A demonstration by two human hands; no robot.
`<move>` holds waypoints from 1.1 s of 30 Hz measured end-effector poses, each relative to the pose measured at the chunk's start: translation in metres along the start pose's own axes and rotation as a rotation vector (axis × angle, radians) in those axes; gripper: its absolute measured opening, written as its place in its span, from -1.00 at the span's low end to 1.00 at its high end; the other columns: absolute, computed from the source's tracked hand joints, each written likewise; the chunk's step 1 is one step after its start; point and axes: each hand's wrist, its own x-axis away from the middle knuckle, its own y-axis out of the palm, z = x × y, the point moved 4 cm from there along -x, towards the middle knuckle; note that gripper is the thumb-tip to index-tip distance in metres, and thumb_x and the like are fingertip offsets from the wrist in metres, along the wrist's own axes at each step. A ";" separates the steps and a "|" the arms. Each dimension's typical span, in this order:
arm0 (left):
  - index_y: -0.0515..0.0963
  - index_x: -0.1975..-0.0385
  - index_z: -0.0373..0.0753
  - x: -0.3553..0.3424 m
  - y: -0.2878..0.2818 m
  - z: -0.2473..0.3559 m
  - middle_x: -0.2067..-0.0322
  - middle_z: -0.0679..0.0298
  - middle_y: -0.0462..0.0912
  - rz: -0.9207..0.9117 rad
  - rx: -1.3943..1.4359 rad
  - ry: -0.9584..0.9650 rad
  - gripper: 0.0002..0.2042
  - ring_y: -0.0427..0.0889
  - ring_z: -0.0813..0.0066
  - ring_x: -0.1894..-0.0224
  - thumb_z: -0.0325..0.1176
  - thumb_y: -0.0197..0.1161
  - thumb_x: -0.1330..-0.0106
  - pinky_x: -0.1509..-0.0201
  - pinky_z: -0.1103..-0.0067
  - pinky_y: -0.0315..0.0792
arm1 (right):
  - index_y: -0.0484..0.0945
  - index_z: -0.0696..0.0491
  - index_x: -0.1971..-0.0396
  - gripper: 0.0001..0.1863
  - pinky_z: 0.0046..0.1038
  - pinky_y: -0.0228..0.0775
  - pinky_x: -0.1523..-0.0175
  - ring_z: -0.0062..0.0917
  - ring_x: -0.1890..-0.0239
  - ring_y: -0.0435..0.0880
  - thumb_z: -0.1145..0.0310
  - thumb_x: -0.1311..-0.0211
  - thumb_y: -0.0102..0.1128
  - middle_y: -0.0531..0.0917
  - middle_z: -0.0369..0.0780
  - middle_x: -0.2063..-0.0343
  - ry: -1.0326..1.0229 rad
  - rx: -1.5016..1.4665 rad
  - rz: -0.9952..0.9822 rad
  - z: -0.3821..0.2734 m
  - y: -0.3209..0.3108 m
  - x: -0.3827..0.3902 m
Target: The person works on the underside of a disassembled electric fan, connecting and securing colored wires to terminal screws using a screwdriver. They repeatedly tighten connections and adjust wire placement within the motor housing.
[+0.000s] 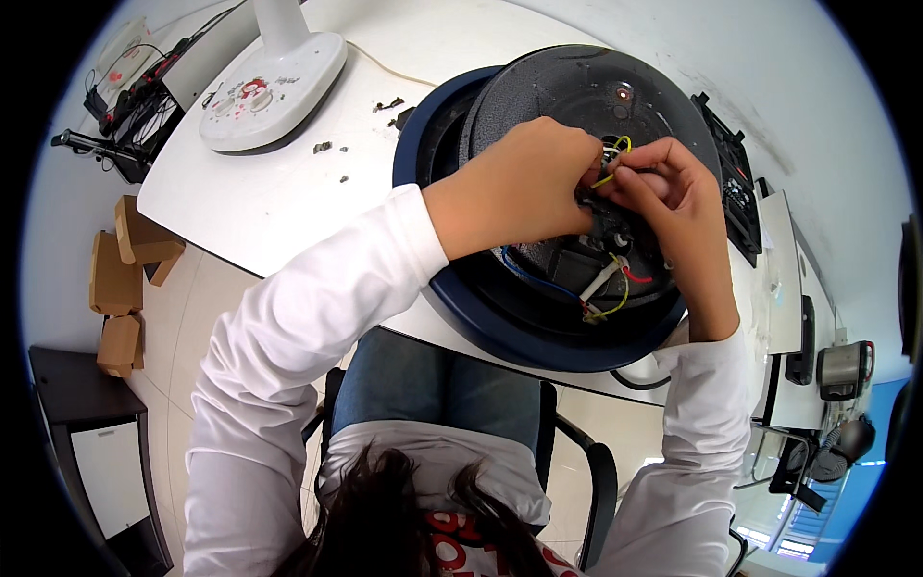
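Right hand (681, 200): thumb and index narrowed on a yellow wire (603, 181) above the black housing (538, 91), which rests in a blue ring (411, 144), right part of the table (288, 183). Left hand (524, 183) curled just left of the wire, fingertips partly hidden; hold cannot be told. Red lettering (450, 556) on the shirt, near side; red cartoon decal (255, 89) on white stand (308, 72), far left.

Pan (663, 106): dark metal, rough, speckled
Basin (538, 352): smooth plastic
Desk (269, 197): smooth, glossy
Stand (312, 79): glossy white plastic
Sleeve (317, 260): wrinkled cloth
Boxes (115, 274): matt cardboard
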 end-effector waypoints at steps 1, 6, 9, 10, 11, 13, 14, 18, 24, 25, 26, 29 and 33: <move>0.49 0.45 -0.34 0.000 -0.002 0.001 0.61 0.14 0.60 -0.030 0.000 -0.005 -0.79 0.64 0.21 0.51 -0.46 0.34 0.07 0.40 0.48 0.47 | 0.50 0.22 0.22 -0.87 -0.63 0.57 0.11 -0.56 0.24 0.73 0.57 -0.27 0.21 0.69 -0.17 0.31 -0.008 0.035 0.011 0.001 -0.001 0.002; 0.50 0.32 -0.37 -0.002 -0.011 -0.001 0.56 0.17 0.63 -0.240 0.046 -0.063 -0.79 0.64 0.32 0.48 -0.47 0.26 -0.05 0.40 0.51 0.44 | 0.52 0.21 0.27 -0.89 -0.64 0.54 0.17 -0.61 0.26 0.73 0.60 -0.22 0.23 0.70 -0.20 0.35 -0.056 0.261 0.110 -0.006 0.002 0.011; 0.51 0.24 -0.38 -0.011 -0.013 -0.007 0.52 0.19 0.65 -0.402 0.082 -0.111 -0.81 0.65 0.37 0.43 -0.48 0.14 -0.16 0.34 0.53 0.47 | 0.53 0.21 0.29 -0.90 -0.65 0.53 0.19 -0.63 0.29 0.72 0.61 -0.20 0.25 0.70 -0.21 0.37 -0.118 0.294 0.150 -0.005 0.000 0.013; 0.51 0.22 -0.38 -0.013 -0.015 -0.009 0.50 0.19 0.65 -0.436 0.092 -0.140 -0.81 0.66 0.38 0.41 -0.48 0.09 -0.19 0.31 0.53 0.49 | 0.53 0.21 0.30 -0.90 -0.65 0.53 0.19 -0.63 0.29 0.72 0.61 -0.20 0.25 0.70 -0.21 0.37 -0.148 0.280 0.152 -0.005 0.001 0.013; 0.51 0.20 -0.38 -0.014 -0.016 -0.011 0.49 0.20 0.66 -0.469 0.102 -0.170 -0.80 0.66 0.39 0.39 -0.49 0.05 -0.22 0.29 0.54 0.50 | 0.53 0.21 0.30 -0.90 -0.65 0.53 0.19 -0.64 0.30 0.72 0.61 -0.20 0.25 0.70 -0.22 0.37 -0.152 0.274 0.153 -0.006 0.001 0.012; 0.52 0.20 -0.37 -0.017 -0.015 -0.013 0.47 0.19 0.68 -0.486 0.164 -0.259 -0.80 0.67 0.39 0.36 -0.49 -0.01 -0.25 0.25 0.55 0.51 | 0.53 0.21 0.29 -0.89 -0.65 0.52 0.19 -0.64 0.31 0.71 0.61 -0.19 0.25 0.70 -0.22 0.38 -0.158 0.264 0.155 -0.006 0.001 0.013; 0.52 0.20 -0.36 -0.018 -0.013 -0.014 0.45 0.19 0.68 -0.494 0.197 -0.303 -0.79 0.68 0.39 0.35 -0.49 -0.03 -0.27 0.23 0.55 0.52 | 0.53 0.20 0.29 -0.89 -0.65 0.52 0.18 -0.64 0.31 0.71 0.61 -0.19 0.25 0.70 -0.22 0.37 -0.153 0.282 0.156 -0.005 0.001 0.013; 0.53 0.24 -0.35 -0.018 -0.013 -0.002 0.45 0.18 0.69 -0.467 0.033 -0.258 -0.81 0.68 0.40 0.38 -0.49 -0.02 -0.27 0.26 0.53 0.53 | 0.54 0.20 0.28 -0.88 -0.64 0.52 0.17 -0.65 0.32 0.70 0.62 -0.19 0.25 0.70 -0.23 0.37 -0.145 0.326 0.157 -0.004 0.000 0.014; 0.54 0.30 -0.36 -0.017 -0.012 -0.004 0.49 0.18 0.70 -0.406 0.003 -0.205 -0.84 0.69 0.41 0.42 -0.51 -0.01 -0.26 0.29 0.52 0.54 | 0.54 0.21 0.28 -0.89 -0.63 0.52 0.15 -0.66 0.32 0.69 0.62 -0.21 0.24 0.70 -0.24 0.38 -0.156 0.372 0.149 -0.009 0.000 0.017; 0.54 0.30 -0.36 -0.018 -0.012 -0.005 0.49 0.18 0.70 -0.403 -0.002 -0.200 -0.84 0.69 0.41 0.42 -0.51 -0.01 -0.26 0.29 0.53 0.54 | 0.54 0.21 0.27 -0.89 -0.63 0.52 0.15 -0.66 0.32 0.68 0.62 -0.21 0.23 0.69 -0.24 0.38 -0.157 0.383 0.147 -0.009 -0.001 0.017; 0.54 0.30 -0.37 -0.017 -0.011 -0.005 0.49 0.17 0.70 -0.399 -0.007 -0.195 -0.83 0.70 0.41 0.41 -0.51 -0.01 -0.25 0.28 0.53 0.54 | 0.54 0.21 0.27 -0.89 -0.63 0.51 0.15 -0.67 0.32 0.68 0.62 -0.21 0.23 0.69 -0.24 0.38 -0.164 0.373 0.133 -0.008 -0.001 0.017; 0.55 0.31 -0.37 -0.018 -0.012 -0.004 0.48 0.16 0.71 -0.413 -0.013 -0.247 -0.83 0.72 0.41 0.37 -0.51 0.00 -0.24 0.25 0.55 0.54 | 0.54 0.21 0.27 -0.90 -0.64 0.50 0.15 -0.68 0.33 0.67 0.61 -0.22 0.23 0.69 -0.24 0.38 -0.170 0.358 0.107 -0.007 -0.003 0.019; 0.56 0.33 -0.38 -0.018 -0.014 -0.001 0.48 0.15 0.72 -0.433 0.022 -0.264 -0.83 0.73 0.41 0.35 -0.52 0.02 -0.20 0.23 0.56 0.54 | 0.54 0.21 0.27 -0.90 -0.65 0.49 0.16 -0.69 0.34 0.66 0.60 -0.23 0.23 0.69 -0.24 0.39 -0.171 0.361 0.095 -0.007 -0.004 0.018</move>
